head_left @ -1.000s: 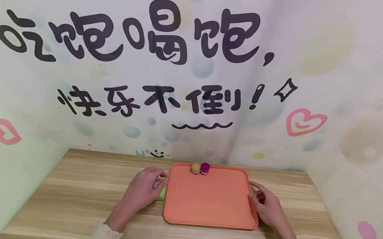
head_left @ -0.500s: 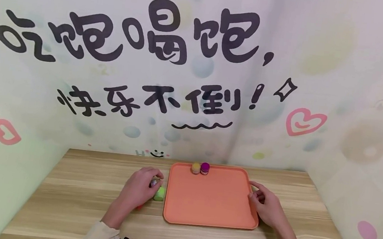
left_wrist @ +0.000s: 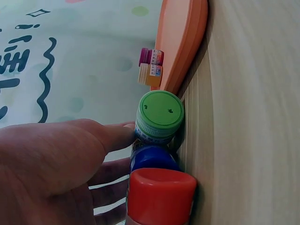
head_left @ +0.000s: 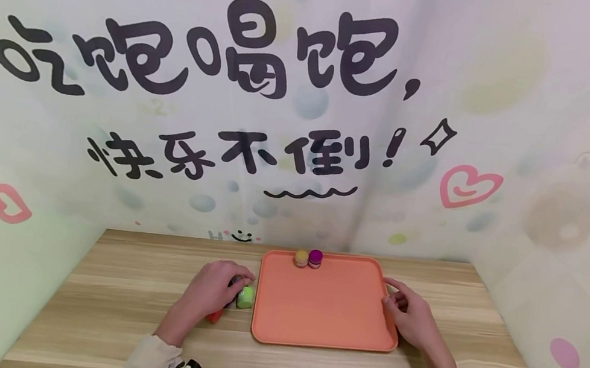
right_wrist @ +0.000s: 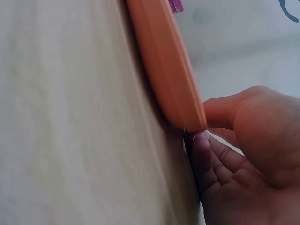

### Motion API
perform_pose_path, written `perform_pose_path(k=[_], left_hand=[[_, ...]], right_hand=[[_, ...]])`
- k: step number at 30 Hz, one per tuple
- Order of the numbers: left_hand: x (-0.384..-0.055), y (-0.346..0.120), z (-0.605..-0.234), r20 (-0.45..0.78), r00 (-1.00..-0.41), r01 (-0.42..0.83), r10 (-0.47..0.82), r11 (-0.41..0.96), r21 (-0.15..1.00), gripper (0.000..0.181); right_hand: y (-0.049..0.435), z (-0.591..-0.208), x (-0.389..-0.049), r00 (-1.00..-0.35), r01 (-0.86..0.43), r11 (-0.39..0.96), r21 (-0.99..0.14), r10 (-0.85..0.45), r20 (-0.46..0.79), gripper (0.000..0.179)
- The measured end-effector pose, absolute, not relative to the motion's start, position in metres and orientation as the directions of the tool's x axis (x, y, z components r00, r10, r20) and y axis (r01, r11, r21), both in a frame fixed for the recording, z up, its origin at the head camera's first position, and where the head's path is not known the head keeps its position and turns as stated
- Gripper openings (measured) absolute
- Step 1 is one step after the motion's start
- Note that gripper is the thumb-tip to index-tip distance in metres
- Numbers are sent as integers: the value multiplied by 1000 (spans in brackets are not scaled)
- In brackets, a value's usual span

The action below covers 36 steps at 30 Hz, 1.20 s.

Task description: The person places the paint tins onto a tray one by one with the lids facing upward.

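Observation:
My left hand [head_left: 209, 286] arches over a small cluster of containers just left of the orange tray [head_left: 327, 309]. In the left wrist view its thumb touches the side of a green-lidded jar [left_wrist: 161, 110]. The other fingers [left_wrist: 110, 171] stretch loosely behind a blue-capped container [left_wrist: 152, 159] and a red-capped one [left_wrist: 161, 194], whose bodies are mostly hidden. At the opposite side, my right hand [head_left: 413, 319] pinches the tray's right edge between thumb and curled fingers. Its fingertips [right_wrist: 201, 143] sit right at the rim in the right wrist view.
Two little jars, one with a yellowish lid [head_left: 301, 259] and one with a purple lid [head_left: 315, 259], stand at the tray's back edge. The wooden table [head_left: 113, 297] meets a printed wall [head_left: 172, 206] behind and at both sides.
My left hand has shifted a little left and away from the tray, so the green jar and a red cap now show. The right hand and the tray look the same.

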<state>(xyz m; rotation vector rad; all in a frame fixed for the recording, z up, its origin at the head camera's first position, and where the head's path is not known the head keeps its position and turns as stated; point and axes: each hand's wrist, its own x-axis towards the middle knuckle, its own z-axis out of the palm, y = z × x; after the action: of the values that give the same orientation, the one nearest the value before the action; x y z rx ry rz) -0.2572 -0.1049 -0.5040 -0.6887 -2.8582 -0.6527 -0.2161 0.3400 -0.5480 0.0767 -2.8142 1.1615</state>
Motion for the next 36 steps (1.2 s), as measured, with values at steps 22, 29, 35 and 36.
perform_pose_path(k=[22,29,35,36], left_hand=[[-263,-106,-509,162,-934,356,318,793,495,11],[-262,-106,-510,177,-938,347,298,793,502,16],[-261,-105,-509,202,-938,346,281,796,497,20],[-261,-105,-509,207,-938,346,278,797,495,21]], right_hand=[[340,-549,-217,-994,-77,707,-703,-3,105,42],[340,-550,-217,-995,-73,705,-706,-3,100,42],[340,-550,-216,-994,-80,709,-701,-5,108,43],[340,-550,-216,-994,-82,709,-700,-5,111,43]])
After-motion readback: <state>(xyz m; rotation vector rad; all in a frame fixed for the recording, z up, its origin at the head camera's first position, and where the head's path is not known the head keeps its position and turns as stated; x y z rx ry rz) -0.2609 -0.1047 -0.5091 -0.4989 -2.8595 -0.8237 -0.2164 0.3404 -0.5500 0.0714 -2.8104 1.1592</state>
